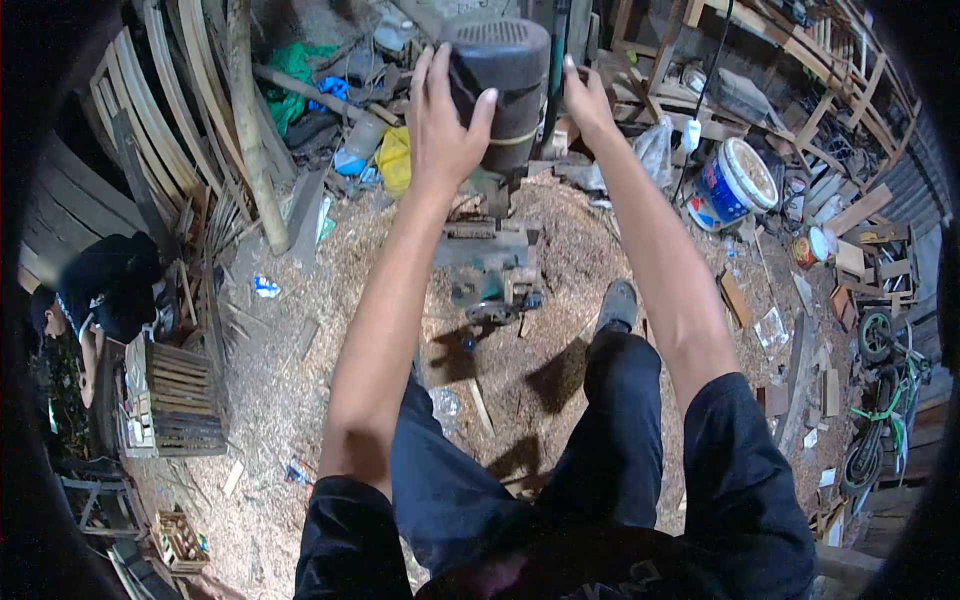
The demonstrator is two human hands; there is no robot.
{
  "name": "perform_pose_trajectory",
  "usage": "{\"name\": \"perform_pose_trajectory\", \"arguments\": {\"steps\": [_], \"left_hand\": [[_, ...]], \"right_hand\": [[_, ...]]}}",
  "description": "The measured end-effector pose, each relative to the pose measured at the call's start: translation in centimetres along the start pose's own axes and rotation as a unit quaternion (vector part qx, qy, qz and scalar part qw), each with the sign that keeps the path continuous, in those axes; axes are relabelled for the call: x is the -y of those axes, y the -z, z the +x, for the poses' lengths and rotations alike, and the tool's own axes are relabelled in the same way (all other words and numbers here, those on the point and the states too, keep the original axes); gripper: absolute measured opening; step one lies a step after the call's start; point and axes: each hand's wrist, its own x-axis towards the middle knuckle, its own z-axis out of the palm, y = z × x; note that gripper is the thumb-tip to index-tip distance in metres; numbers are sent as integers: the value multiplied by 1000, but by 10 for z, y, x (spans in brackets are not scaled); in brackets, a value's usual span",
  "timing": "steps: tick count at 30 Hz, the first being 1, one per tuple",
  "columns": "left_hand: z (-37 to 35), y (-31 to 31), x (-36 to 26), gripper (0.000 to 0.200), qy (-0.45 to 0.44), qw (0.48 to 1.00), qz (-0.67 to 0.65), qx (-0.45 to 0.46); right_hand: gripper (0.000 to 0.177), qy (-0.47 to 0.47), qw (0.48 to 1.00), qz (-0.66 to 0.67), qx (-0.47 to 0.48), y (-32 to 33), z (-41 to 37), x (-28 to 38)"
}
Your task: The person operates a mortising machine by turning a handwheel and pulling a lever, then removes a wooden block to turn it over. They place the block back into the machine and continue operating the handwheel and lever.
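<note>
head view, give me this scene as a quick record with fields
left hand: open, fingers and thumb at the dark housing
right hand: raised, a gap between it and the housing
floor: strewn with wood shavings
beyond left hand: yellow sheet or bag
right side: blue-and-white bucket, green two-wheeler
far left: another person, slatted wooden crate

Machine (503,95): dark, upright, standing amid pale shavings (575,225) on the floor.
Housing rounded, scuffed; slotted vents in top; thin yellowish band round its lower part. Below it, a narrower greenish-grey section, then flat metal pieces, dusty and worn. Round wheel (492,313) at the near end, lowest part seen. Foot of machine not distinguishable.
</note>
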Motion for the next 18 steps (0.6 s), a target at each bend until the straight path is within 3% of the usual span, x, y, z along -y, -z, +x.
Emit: {"name": "perform_pose_trajectory", "arguments": {"steps": [3,6,8,10,11,14,15,18], "left_hand": [[21,-18,3,59,-42,997,50,39],[23,-21,1,55,-28,999,30,35],[19,-17,2,55,-19,999,26,40],[20,-18,3,55,-13,999,14,42],[19,-20,5,56,-18,999,19,34],[15,-17,0,57,-13,999,21,30],[14,-16,-2,58,4,999,23,39],[10,-10,-7,59,25,997,34,64]], "right_hand": [[74,-6,1000,-5,-16,-13,51,31],[62,-70,992,85,63,-18,105,56],[63,-70,993,31,-85,-23,142,74],[73,-45,992,107,-42,-21,141,93],[64,-126,969,195,88,10,67,161],[55,-85,962,240,99,5,92,133],[44,-60,957,269,87,5,83,135],[40,-13,954,280,108,13,52,136]]}}
